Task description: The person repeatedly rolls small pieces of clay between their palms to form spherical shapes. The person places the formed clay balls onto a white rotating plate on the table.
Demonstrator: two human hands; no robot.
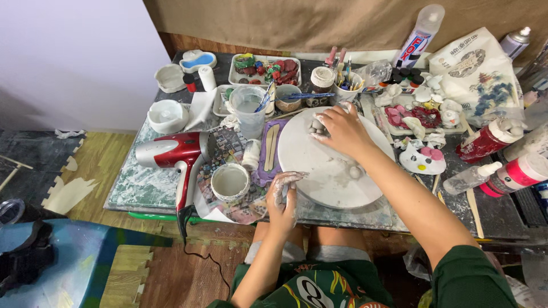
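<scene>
A round white board [319,165] lies on the cluttered table in front of me. My right hand [341,130] reaches across it and grips a small grey lump of clay [317,124] at the board's far edge. A little ball of clay [355,171] rests on the board beside my forearm. My left hand [283,197], smeared with pale clay, sits at the board's near left rim with its fingers curled together; nothing shows in it.
A red and silver hair dryer [174,155] lies at the left, its cord hanging off the table. A small white cup [230,181], a clear water cup [249,108], wooden sticks [272,147], paint trays [264,68], bottles [495,174] and painted figures [422,159] crowd the table.
</scene>
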